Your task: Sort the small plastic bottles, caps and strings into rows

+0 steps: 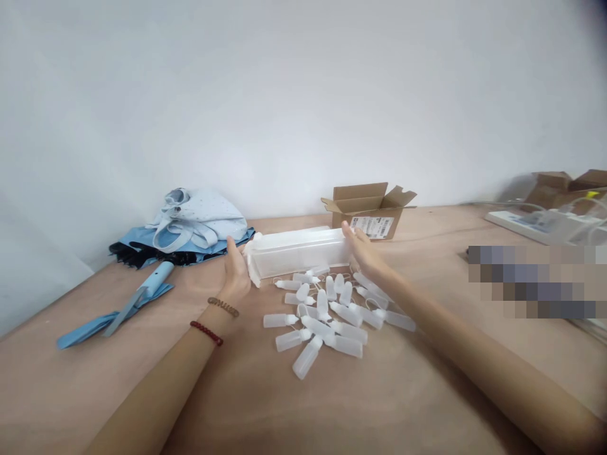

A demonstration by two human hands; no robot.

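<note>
A long white box, with what looks like crumpled clear wrap at its left end, is held level between both my hands. My left hand presses on its left end, thumb up. My right hand grips the right end, with its thumb near the top edge; its other fingers are partly hidden. Just below and in front of the box, several small translucent squeeze bottles lie scattered on the wooden table, some with caps on loops.
An opened cardboard box with a label stands behind. At left lie a folded blue umbrella and a pale blue cloth bag. A white power strip and another carton are at right, near a blurred-out patch.
</note>
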